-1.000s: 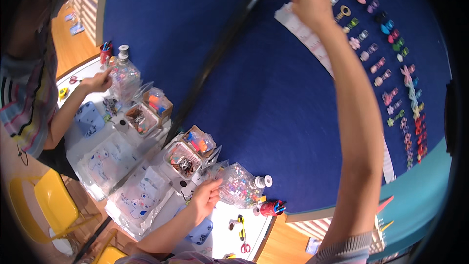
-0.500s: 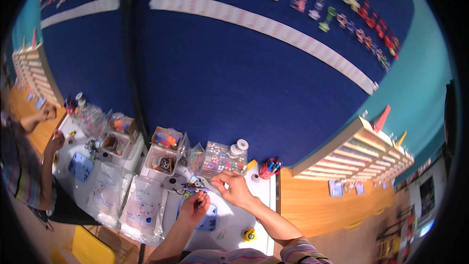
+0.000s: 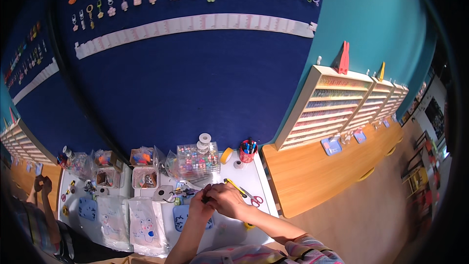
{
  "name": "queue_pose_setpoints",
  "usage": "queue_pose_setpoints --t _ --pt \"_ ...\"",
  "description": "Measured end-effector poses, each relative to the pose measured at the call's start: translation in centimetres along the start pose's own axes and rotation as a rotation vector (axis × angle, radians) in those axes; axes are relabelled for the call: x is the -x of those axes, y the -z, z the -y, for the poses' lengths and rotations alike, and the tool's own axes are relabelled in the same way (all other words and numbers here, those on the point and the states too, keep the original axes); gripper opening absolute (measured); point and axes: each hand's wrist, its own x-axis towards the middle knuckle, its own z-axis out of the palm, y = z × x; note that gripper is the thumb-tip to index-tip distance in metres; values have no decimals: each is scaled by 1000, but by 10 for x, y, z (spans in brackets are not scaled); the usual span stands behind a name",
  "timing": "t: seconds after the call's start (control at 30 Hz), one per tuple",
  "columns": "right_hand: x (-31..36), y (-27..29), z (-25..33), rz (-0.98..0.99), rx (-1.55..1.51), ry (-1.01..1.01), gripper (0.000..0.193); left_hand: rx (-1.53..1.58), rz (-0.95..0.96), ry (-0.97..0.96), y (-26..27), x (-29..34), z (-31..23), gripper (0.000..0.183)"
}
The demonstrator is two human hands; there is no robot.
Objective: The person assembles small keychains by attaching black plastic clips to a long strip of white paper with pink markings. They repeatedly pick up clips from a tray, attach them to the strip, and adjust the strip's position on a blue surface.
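Over the white table [image 3: 254, 171], my two hands meet in front of me. My left hand [image 3: 197, 209] is closed, its fingertips pinching a small dark thing [image 3: 205, 198] whose kind is too small to make out. My right hand [image 3: 228, 201] reaches across from the right, fingers bent and pressed to the same dark thing. Below them lies a blue tray [image 3: 180, 215] with several small black pieces in it, partly covered by my left forearm. Scissors [image 3: 255, 200] with red handles and a yellow cutter [image 3: 234, 187] lie right of my hands. Small tools [image 3: 184, 193] lie just behind them.
Clear plastic bags [image 3: 146, 220] with a bear drawing lie on the left. Along the back stand a white basket [image 3: 145, 178], a bead box [image 3: 195, 160], a white spool [image 3: 204, 139], yellow tape [image 3: 226, 155] and a red pen cup [image 3: 247, 152]. A wooden table [image 3: 293, 186] adjoins at right.
My right hand has come down and left to meet my left hand; both now touch the dark thing. The view has turned right, bringing scissors and cutter into sight.
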Motion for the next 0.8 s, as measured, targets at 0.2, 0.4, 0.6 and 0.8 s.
queue_pose_setpoints --t 0.2,0.4,0.6,0.8 --pt "14 2 -16 -5 -2 8 18 -10 4 2 1 -5 15 27" --pt "19 0 -22 -56 -33 71 18 -37 86 -11 8 -3 22 28" --pt "22 18 -38 -137 -126 21 8 -64 42 -46 -10 -25 40 28" --pt "13 31 -47 -151 -182 -1 15 107 691 -19 -19 -54 19 24"
